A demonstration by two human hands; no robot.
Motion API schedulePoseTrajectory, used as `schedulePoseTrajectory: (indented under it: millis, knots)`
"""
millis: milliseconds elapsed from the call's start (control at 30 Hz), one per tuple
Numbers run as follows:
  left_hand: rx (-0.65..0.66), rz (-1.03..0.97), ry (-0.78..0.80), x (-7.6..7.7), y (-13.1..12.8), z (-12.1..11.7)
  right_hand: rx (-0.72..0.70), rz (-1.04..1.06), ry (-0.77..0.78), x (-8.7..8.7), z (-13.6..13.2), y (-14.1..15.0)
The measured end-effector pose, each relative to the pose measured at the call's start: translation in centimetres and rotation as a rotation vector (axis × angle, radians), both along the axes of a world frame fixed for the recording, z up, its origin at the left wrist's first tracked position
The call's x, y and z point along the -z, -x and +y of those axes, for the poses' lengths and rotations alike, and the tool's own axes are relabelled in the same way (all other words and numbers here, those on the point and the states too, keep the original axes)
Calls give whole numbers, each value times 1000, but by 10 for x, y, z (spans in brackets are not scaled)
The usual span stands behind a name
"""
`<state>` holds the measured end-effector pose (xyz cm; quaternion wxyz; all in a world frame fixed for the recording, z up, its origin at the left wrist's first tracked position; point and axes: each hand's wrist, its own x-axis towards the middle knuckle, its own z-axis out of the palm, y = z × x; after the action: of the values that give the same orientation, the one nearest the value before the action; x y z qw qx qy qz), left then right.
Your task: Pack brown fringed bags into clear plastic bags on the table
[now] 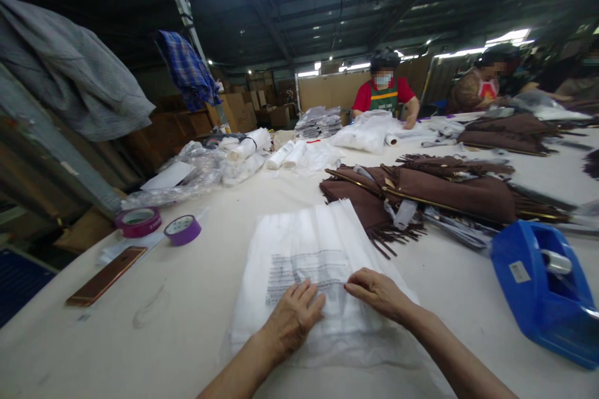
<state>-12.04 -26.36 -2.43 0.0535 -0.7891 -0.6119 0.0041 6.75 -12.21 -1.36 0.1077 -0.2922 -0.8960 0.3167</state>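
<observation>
A clear plastic bag (318, 243) with printed text lies flat on the white table (196, 299) in front of me. My left hand (292, 318) rests on its near half, fingers bent and pressed down on the plastic. My right hand (377, 293) lies beside it on the bag, fingers together and pointing left, touching the plastic near the printed text. Neither hand lifts the bag.
Brown fringed bags (449, 190) are piled to the right. A blue tape dispenser (543, 287) sits at the near right. Two purple tape rolls (182, 229) and a phone (107, 283) lie left. Plastic rolls and bags (253, 149) lie farther back. Other people (386, 93) work across the table.
</observation>
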Motion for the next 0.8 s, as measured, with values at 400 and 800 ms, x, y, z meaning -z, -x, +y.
schedulePoseTrajectory:
  millis: [400,800]
  knots:
    - [-334,-231,-78,-10,-13,12,-58,-24,-298,4,-40,-16]
    - [-458,-312,-45,-16,-15,13,129,7,-396,26,-30,-4]
